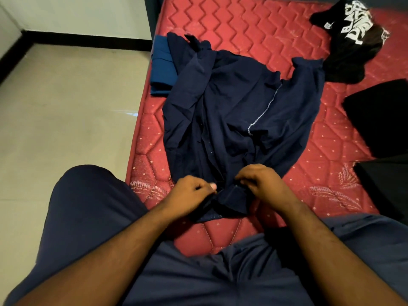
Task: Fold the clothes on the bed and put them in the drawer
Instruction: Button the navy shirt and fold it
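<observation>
Here both hands [223, 191] pinch the navy garment's [238, 111] near edge.

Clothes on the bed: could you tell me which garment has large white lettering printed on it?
The crumpled black shirt at the far right corner of the mattress. The navy garment being held and the folded blue piece are plain.

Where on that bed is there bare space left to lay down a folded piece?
Bare red mattress shows beyond the navy garment, left of the printed black shirt, and between the garment and the black clothes at right. The left edge, by the folded blue cloth, is crowded.
</observation>
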